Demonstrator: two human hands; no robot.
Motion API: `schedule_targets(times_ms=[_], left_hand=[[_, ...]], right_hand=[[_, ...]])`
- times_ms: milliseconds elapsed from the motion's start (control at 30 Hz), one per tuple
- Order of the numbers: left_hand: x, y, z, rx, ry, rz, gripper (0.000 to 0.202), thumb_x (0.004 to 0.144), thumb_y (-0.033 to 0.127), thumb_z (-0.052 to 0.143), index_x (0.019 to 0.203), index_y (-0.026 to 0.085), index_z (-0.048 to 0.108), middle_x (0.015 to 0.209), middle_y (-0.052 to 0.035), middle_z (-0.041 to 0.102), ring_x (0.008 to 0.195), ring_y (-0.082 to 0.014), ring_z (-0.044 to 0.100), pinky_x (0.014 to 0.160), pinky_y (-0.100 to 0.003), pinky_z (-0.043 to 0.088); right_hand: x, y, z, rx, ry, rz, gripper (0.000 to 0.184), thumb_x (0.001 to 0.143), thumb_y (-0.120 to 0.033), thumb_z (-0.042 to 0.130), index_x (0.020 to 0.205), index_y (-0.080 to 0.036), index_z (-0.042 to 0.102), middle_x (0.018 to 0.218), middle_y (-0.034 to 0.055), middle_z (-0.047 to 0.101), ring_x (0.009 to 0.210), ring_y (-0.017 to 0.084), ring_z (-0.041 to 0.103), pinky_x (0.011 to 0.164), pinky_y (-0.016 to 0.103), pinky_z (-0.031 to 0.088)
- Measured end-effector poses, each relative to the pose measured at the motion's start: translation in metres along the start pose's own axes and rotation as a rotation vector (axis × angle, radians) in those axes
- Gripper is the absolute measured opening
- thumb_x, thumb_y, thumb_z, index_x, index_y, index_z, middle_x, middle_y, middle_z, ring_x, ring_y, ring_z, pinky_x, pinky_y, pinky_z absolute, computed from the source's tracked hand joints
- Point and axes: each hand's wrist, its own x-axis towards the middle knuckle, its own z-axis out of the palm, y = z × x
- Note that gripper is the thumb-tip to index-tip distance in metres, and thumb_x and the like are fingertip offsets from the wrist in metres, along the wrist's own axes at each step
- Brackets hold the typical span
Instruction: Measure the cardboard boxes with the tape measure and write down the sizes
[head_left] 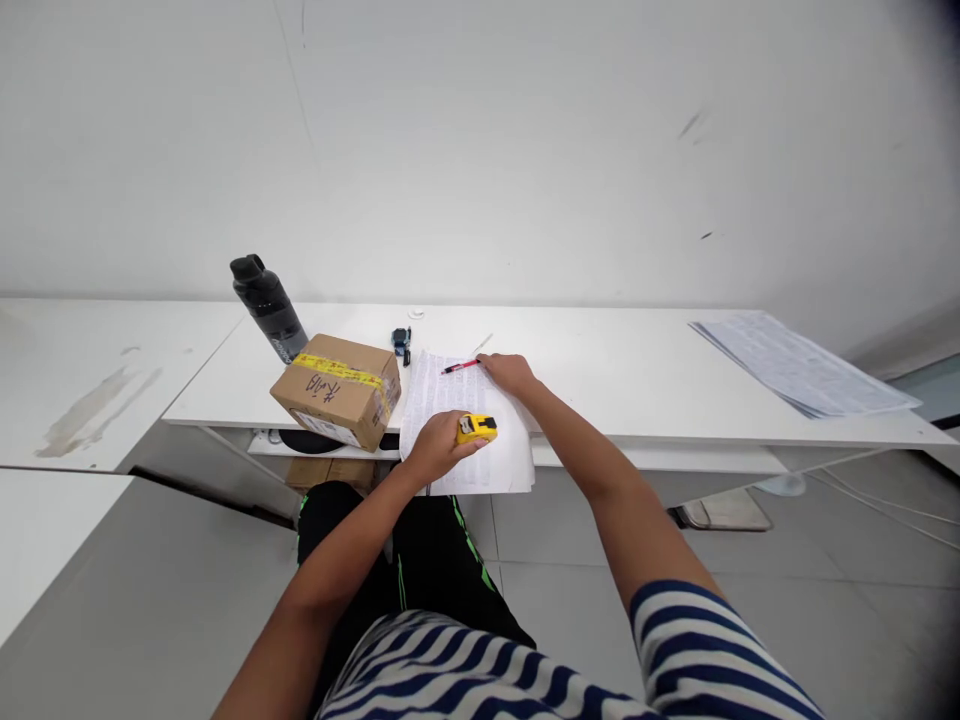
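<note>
My left hand [437, 447] is closed on a small yellow tape measure [477, 428], held over printed sheets of paper [480, 465] that hang a little over the table's near edge. My right hand [510, 372] rests on the far end of the same sheets, its fingers closed at the tail of a red pen [460, 367] lying there. A cardboard box [337, 389] with yellow tape and handwriting stands just left of the sheets.
A black bottle [268, 307] stands behind the box. A small dark object [401, 342] lies beyond the sheets. A stack of printed papers [799, 362] sits at the white table's [645, 380] right end. Another white table [90, 380] adjoins on the left.
</note>
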Motion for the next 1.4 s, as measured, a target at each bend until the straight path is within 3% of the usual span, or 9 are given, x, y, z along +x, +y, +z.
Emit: schedule_targets(times_ms=[200,367,433,500,567,667,933,1233,1400], left_hand=[[0.042,-0.021,0.01,-0.084,0.023,-0.141,0.047,0.083,0.063,0.057,0.1,0.02,0.059,0.089,-0.0054,0.068,0.079,-0.0233,0.063,0.07,-0.034,0.047],[0.052,-0.04,0.011,-0.311,0.019,-0.136,0.05,0.085,0.059,0.057,0.113,0.018,0.058,0.106,-0.0083,0.069,0.094,-0.0237,0.066,0.08,-0.035,0.051],[0.055,-0.045,0.011,-0.439,0.044,-0.124,0.052,0.087,0.058,0.055,0.117,0.016,0.057,0.112,-0.0113,0.068,0.101,-0.0241,0.066,0.086,-0.037,0.052],[0.059,-0.047,0.012,-0.54,0.082,-0.121,0.054,0.088,0.058,0.054,0.117,0.014,0.057,0.114,-0.0131,0.068,0.104,-0.0242,0.066,0.09,-0.038,0.052],[0.061,-0.048,0.013,-0.596,0.106,-0.123,0.055,0.087,0.059,0.054,0.117,0.013,0.057,0.115,-0.0138,0.068,0.105,-0.0241,0.066,0.092,-0.038,0.052],[0.062,-0.048,0.014,-0.637,0.116,-0.131,0.057,0.086,0.06,0.056,0.117,0.013,0.058,0.117,-0.0145,0.068,0.105,-0.0241,0.066,0.093,-0.038,0.052],[0.06,-0.044,0.012,-0.604,0.106,-0.128,0.058,0.086,0.061,0.057,0.119,0.013,0.057,0.119,-0.0146,0.068,0.107,-0.0239,0.066,0.093,-0.038,0.053],[0.059,-0.045,0.012,-0.618,0.108,-0.132,0.056,0.087,0.058,0.058,0.121,0.014,0.058,0.121,-0.015,0.067,0.107,-0.0246,0.066,0.092,-0.039,0.054],[0.059,-0.048,0.013,-0.625,0.106,-0.121,0.057,0.086,0.059,0.058,0.121,0.014,0.056,0.12,-0.0148,0.067,0.107,-0.0243,0.066,0.093,-0.039,0.053]], right_hand=[[0.005,0.015,0.014,0.036,0.039,-0.035,0.032,0.097,-0.023,0.043,0.125,-0.021,0.057,0.114,0.0134,0.07,0.095,0.023,0.064,0.076,0.031,0.044],[0.002,0.027,0.015,0.146,0.155,0.016,0.033,0.099,-0.025,0.033,0.124,-0.016,0.054,0.11,0.0153,0.069,0.088,0.022,0.064,0.075,0.031,0.044],[-0.007,0.026,0.02,0.352,0.263,0.054,0.039,0.102,-0.031,0.023,0.124,-0.016,0.051,0.106,0.0123,0.068,0.078,0.018,0.061,0.071,0.029,0.044],[-0.019,0.021,0.027,0.7,0.367,0.076,0.041,0.1,-0.043,0.026,0.114,-0.017,0.055,0.089,0.0058,0.066,0.068,0.015,0.055,0.065,0.027,0.043],[-0.032,0.013,0.035,1.012,0.388,0.09,0.046,0.095,-0.056,0.034,0.094,-0.019,0.06,0.071,-0.0004,0.056,0.061,0.014,0.049,0.061,0.027,0.04],[-0.044,0.003,0.042,1.175,0.352,0.137,0.049,0.093,-0.061,0.036,0.083,-0.02,0.062,0.06,-0.0035,0.046,0.06,0.014,0.045,0.061,0.027,0.038],[-0.043,-0.002,0.037,1.138,0.408,0.279,0.039,0.084,-0.053,0.055,0.061,-0.021,0.052,0.064,-0.0011,0.056,0.065,0.015,0.047,0.065,0.029,0.037],[-0.045,-0.002,0.038,1.167,0.382,0.288,0.033,0.08,-0.044,0.056,0.058,-0.02,0.052,0.056,-0.0038,0.045,0.06,0.013,0.04,0.062,0.029,0.035],[-0.046,-0.003,0.037,1.171,0.394,0.29,0.033,0.08,-0.046,0.056,0.059,-0.02,0.054,0.06,-0.0022,0.051,0.064,0.015,0.044,0.065,0.029,0.038]])
